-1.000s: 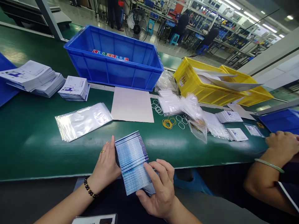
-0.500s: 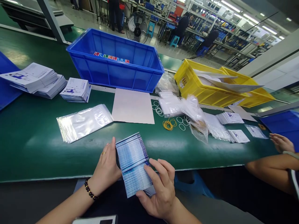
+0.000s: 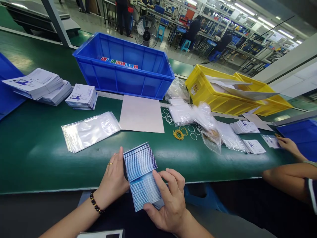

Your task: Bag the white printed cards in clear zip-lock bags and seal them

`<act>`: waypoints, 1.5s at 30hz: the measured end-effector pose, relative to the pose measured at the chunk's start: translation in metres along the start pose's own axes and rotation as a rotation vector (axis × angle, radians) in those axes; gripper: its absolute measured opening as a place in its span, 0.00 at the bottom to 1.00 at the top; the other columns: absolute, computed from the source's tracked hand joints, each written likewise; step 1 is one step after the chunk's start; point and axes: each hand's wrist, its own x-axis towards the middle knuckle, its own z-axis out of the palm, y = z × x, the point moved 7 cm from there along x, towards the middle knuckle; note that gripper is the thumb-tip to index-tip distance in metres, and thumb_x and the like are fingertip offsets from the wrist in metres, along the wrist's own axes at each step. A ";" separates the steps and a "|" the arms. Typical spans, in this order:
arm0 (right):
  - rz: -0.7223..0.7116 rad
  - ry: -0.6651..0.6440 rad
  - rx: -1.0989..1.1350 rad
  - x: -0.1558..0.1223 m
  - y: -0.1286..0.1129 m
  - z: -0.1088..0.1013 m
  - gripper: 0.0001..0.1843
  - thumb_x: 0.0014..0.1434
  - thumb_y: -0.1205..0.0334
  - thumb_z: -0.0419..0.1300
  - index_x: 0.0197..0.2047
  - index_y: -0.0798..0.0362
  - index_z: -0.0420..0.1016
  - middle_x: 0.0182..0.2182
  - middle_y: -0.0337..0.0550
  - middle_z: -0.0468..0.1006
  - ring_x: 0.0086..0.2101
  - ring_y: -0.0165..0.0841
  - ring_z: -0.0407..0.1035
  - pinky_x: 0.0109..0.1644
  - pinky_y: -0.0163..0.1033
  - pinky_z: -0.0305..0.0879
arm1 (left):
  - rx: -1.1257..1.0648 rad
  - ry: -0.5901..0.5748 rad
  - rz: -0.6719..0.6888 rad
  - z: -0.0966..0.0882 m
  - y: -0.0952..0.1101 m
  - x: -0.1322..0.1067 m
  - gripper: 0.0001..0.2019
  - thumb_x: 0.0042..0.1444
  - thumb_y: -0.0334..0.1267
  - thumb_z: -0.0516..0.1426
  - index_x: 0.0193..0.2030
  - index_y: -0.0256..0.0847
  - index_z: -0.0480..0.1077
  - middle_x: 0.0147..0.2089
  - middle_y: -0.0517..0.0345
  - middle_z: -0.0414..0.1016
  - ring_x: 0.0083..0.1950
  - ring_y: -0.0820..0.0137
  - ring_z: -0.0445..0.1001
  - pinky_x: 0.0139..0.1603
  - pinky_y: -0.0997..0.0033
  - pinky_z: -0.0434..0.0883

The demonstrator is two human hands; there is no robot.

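A thick stack of blue-and-white leaflets [image 3: 142,177], its edges turned up toward me, is held tilted above the table's front edge. My left hand [image 3: 115,175] is closed around its left side, with the thumb up along the edge and the other fingers hidden behind. On the right side my right hand [image 3: 169,198] grips it, thumb near the bottom corner and index fingertip on the leaflet edges around the middle. Beyond the stack, clear plastic bags [image 3: 90,130] and a pale card sheet [image 3: 142,114] lie on the green table [image 3: 99,168].
Piles of printed booklets [image 3: 81,96] stand at the left. A blue bin [image 3: 123,79] and yellow bins [image 3: 218,96] line the back. Rubber bands [image 3: 179,133] and bagged items [image 3: 205,115] lie right of centre. At far right, a co-worker's hand [image 3: 289,145] touches a bagged booklet.
My right index finger has moved slightly up and left along the leaflet edges; the stack stays nearly still. The co-worker's hand has reached left onto the bagged booklet.
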 end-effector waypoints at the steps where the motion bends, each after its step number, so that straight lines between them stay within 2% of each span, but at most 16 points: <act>1: 0.001 -0.005 -0.003 0.001 0.000 0.001 0.32 0.56 0.45 0.48 0.53 0.63 0.64 0.39 0.53 0.64 0.44 0.47 0.58 0.45 0.52 0.58 | 0.002 -0.005 -0.004 0.000 0.000 0.000 0.50 0.48 0.56 0.54 0.66 0.28 0.30 0.61 0.26 0.54 0.59 0.42 0.58 0.54 0.42 0.61; 7: -0.001 -0.002 -0.013 0.004 -0.001 0.003 0.33 0.57 0.43 0.47 0.55 0.61 0.63 0.39 0.52 0.62 0.44 0.46 0.58 0.44 0.52 0.58 | -0.001 -0.033 -0.019 0.002 -0.001 0.000 0.51 0.47 0.56 0.54 0.66 0.30 0.29 0.60 0.27 0.56 0.60 0.42 0.58 0.53 0.42 0.62; 14: -0.013 0.008 -0.026 0.001 -0.001 0.002 0.34 0.56 0.43 0.48 0.56 0.61 0.63 0.38 0.52 0.64 0.43 0.46 0.58 0.44 0.52 0.58 | -0.023 0.001 -0.012 0.000 0.001 0.000 0.50 0.48 0.56 0.54 0.66 0.28 0.30 0.60 0.27 0.56 0.60 0.42 0.57 0.54 0.40 0.60; 20: -0.016 0.022 -0.010 0.001 -0.001 0.000 0.30 0.57 0.44 0.48 0.51 0.61 0.67 0.39 0.53 0.65 0.44 0.46 0.59 0.44 0.52 0.59 | -0.024 -0.035 -0.032 0.003 -0.001 -0.001 0.47 0.48 0.57 0.54 0.65 0.31 0.37 0.59 0.30 0.59 0.61 0.43 0.56 0.55 0.42 0.60; 23: -0.008 0.026 -0.003 0.001 -0.001 -0.001 0.29 0.56 0.44 0.49 0.48 0.61 0.68 0.41 0.55 0.66 0.45 0.47 0.59 0.45 0.52 0.59 | -0.026 -0.025 -0.030 0.003 -0.002 -0.002 0.48 0.47 0.56 0.54 0.65 0.30 0.35 0.60 0.28 0.57 0.62 0.42 0.55 0.55 0.41 0.60; 28: -0.009 0.025 -0.017 0.002 -0.001 0.000 0.26 0.57 0.45 0.49 0.48 0.58 0.68 0.46 0.56 0.69 0.46 0.47 0.60 0.46 0.53 0.57 | -0.020 -0.001 -0.020 0.001 0.000 -0.002 0.50 0.47 0.55 0.56 0.66 0.31 0.31 0.63 0.28 0.51 0.61 0.42 0.56 0.55 0.41 0.60; 35: -0.020 0.007 -0.019 0.001 -0.001 0.000 0.26 0.56 0.44 0.50 0.46 0.59 0.68 0.44 0.55 0.72 0.45 0.48 0.62 0.46 0.52 0.57 | -0.017 -0.029 -0.039 0.002 -0.002 -0.002 0.51 0.47 0.56 0.55 0.66 0.28 0.30 0.61 0.26 0.55 0.61 0.41 0.56 0.54 0.40 0.60; 39: -0.012 0.021 -0.019 0.004 -0.001 -0.002 0.25 0.56 0.44 0.50 0.45 0.58 0.69 0.41 0.54 0.71 0.45 0.47 0.60 0.45 0.51 0.58 | -0.025 -0.035 -0.040 0.004 -0.003 -0.002 0.49 0.47 0.55 0.55 0.66 0.30 0.32 0.61 0.28 0.56 0.61 0.42 0.56 0.53 0.40 0.61; 42: -0.003 0.018 -0.015 0.005 -0.001 -0.002 0.26 0.56 0.44 0.50 0.46 0.58 0.68 0.40 0.53 0.70 0.45 0.47 0.60 0.45 0.51 0.58 | -0.030 -0.035 -0.049 0.004 -0.004 -0.002 0.49 0.47 0.55 0.56 0.66 0.31 0.34 0.61 0.29 0.56 0.61 0.42 0.56 0.53 0.40 0.61; 45: -0.001 -0.004 -0.024 0.006 0.000 0.001 0.31 0.56 0.42 0.48 0.50 0.61 0.66 0.39 0.53 0.68 0.45 0.47 0.59 0.46 0.52 0.57 | -0.023 -0.035 -0.051 0.003 -0.002 -0.002 0.51 0.47 0.56 0.55 0.66 0.29 0.30 0.59 0.28 0.59 0.59 0.42 0.58 0.53 0.40 0.61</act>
